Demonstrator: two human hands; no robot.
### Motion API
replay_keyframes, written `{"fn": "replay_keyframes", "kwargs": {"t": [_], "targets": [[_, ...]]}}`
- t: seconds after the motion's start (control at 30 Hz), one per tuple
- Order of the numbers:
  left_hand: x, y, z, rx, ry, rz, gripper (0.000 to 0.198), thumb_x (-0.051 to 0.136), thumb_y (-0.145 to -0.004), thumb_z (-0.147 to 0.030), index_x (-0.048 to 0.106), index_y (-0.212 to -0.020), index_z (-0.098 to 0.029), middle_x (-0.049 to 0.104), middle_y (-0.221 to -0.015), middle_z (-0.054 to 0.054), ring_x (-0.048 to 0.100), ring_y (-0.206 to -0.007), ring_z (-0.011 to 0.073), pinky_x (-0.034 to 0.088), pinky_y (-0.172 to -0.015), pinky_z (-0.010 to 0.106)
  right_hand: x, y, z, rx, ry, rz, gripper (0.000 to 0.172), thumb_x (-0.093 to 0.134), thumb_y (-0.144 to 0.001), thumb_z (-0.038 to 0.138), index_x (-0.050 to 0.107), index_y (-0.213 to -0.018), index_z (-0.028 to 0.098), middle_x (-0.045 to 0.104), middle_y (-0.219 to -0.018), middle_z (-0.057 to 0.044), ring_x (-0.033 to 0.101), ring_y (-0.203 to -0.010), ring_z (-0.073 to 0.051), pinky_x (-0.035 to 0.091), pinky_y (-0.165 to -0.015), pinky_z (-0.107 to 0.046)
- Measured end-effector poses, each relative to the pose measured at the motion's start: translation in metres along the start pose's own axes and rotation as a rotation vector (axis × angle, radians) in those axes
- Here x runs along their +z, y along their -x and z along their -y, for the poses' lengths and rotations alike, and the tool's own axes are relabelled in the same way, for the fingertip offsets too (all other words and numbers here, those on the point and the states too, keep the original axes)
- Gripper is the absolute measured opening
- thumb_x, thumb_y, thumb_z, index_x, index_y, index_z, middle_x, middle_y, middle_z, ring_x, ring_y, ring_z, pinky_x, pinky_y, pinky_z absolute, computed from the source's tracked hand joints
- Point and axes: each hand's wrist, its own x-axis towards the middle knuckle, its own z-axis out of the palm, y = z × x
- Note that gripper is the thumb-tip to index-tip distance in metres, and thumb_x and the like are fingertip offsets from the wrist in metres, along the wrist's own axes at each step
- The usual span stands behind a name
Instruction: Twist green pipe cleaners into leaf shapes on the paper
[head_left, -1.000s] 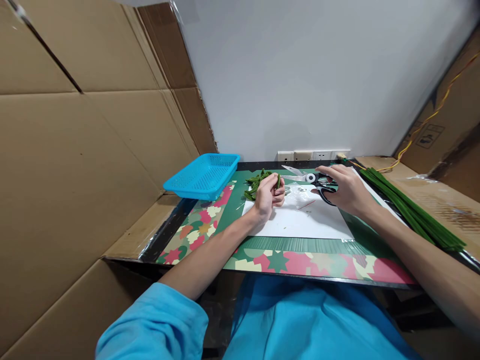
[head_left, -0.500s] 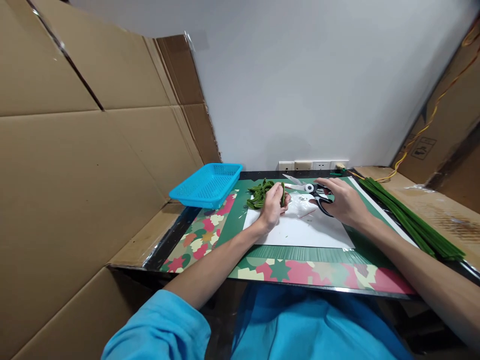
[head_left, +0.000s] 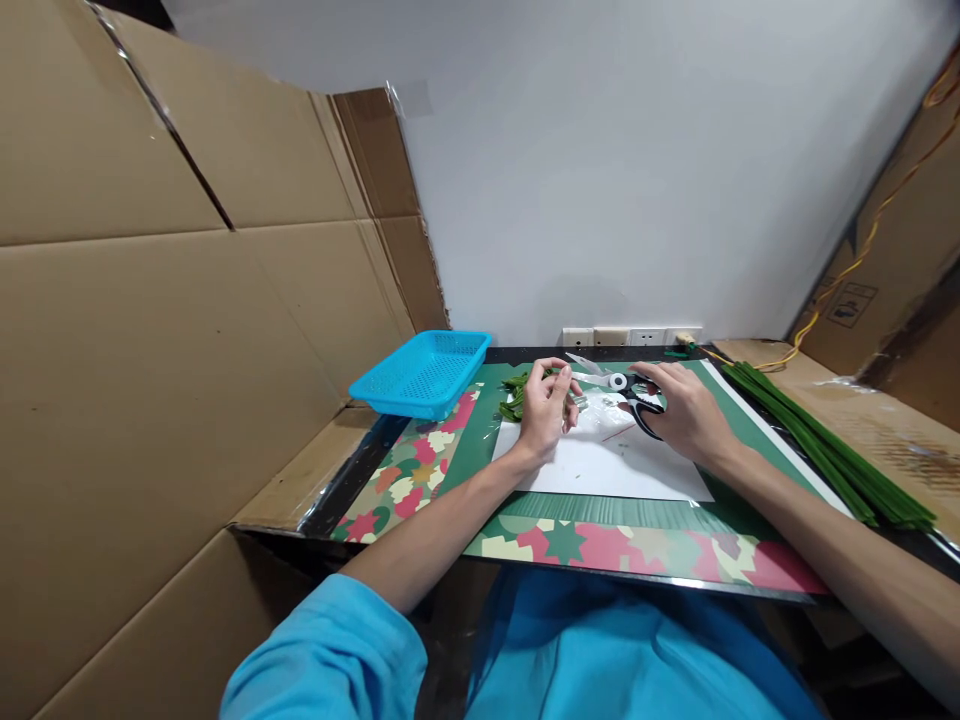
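My right hand [head_left: 686, 405] grips a pair of scissors [head_left: 618, 381] with black-and-white handles, its blades parted and pointing left. Close to the blade tips is my left hand [head_left: 546, 408], fingers loosely curled and apart, with nothing plainly held in them. A pile of green fuzzy curled pieces [head_left: 514, 396] lies just behind and left of that hand, which partly hides it. Beneath both hands is a white sheet [head_left: 600, 465]. A clear plastic piece [head_left: 600, 405] and a thin reddish strip [head_left: 619, 433] rest on it.
A blue perforated basket [head_left: 424, 375] stands at the table's back left. Long green fuzzy stems [head_left: 825, 440] lie in a bundle along the right side. Cardboard [head_left: 300, 300] walls the left, and sockets [head_left: 645, 337] line the wall behind. A yellow cord [head_left: 806, 325] runs at right.
The green piece that showed in my left hand is no longer visible there, and its fingers have loosened. The scissors stay in my right hand with blades parted. The view has shifted slightly.
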Motion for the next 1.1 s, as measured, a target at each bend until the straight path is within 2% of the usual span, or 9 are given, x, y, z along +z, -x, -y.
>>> {"fn": "replay_keyframes", "kwargs": {"t": [0.17, 0.4, 0.6, 0.83, 1.1], "targets": [[-0.001, -0.001, 0.0, -0.012, 0.004, -0.018, 0.058, 0.081, -0.082, -0.066, 0.053, -0.103, -0.021, 0.071, -0.08, -0.003, 0.058, -0.039, 0.0084, 0.034, -0.033, 0.02, -0.003, -0.001, 0.003, 0.0, 0.018, -0.032, 0.05, 0.064, -0.083, 0.016, 0.064, -0.134, 0.02, 0.07, -0.097, -0.009, 0.062, -0.094, -0.031, 0.05, -0.084, -0.044], [0.003, -0.001, -0.004, -0.034, 0.03, -0.033, 0.06, 0.077, -0.081, -0.073, 0.054, -0.097, -0.02, 0.069, -0.078, -0.003, 0.057, -0.041, 0.0081, 0.032, -0.034, 0.02, -0.006, -0.003, 0.003, 0.016, 0.03, -0.069, 0.053, 0.063, -0.08, 0.014, 0.064, -0.133, 0.023, 0.071, -0.099, -0.009, 0.062, -0.094, -0.032, 0.049, -0.084, -0.044], [0.002, -0.003, -0.003, -0.041, 0.02, -0.057, 0.058, 0.082, -0.08, -0.068, 0.061, -0.1, -0.018, 0.068, -0.077, -0.003, 0.057, -0.041, 0.0077, 0.032, -0.033, 0.02, -0.006, -0.003, 0.005, 0.014, 0.028, -0.056, 0.049, 0.062, -0.083, 0.016, 0.065, -0.131, 0.023, 0.07, -0.096, -0.009, 0.062, -0.093, -0.031, 0.049, -0.085, -0.044], [0.003, -0.002, -0.008, -0.052, 0.024, -0.073, 0.055, 0.087, -0.076, -0.062, 0.064, -0.096, -0.016, 0.072, -0.082, 0.0, 0.061, -0.045, 0.0081, 0.036, -0.036, 0.021, -0.007, -0.003, 0.008, 0.015, 0.031, -0.067, 0.052, 0.061, -0.081, 0.014, 0.065, -0.132, 0.024, 0.07, -0.097, -0.009, 0.062, -0.094, -0.031, 0.049, -0.085, -0.044], [0.002, -0.002, -0.008, -0.072, 0.022, -0.043, 0.05, 0.091, -0.076, -0.055, 0.069, -0.096, -0.015, 0.075, -0.086, 0.002, 0.061, -0.047, 0.0071, 0.039, -0.04, 0.02, -0.008, -0.004, 0.007, 0.007, 0.034, -0.072, 0.051, 0.063, -0.082, 0.014, 0.064, -0.132, 0.023, 0.07, -0.096, -0.008, 0.062, -0.095, -0.031, 0.049, -0.085, -0.044]]}}
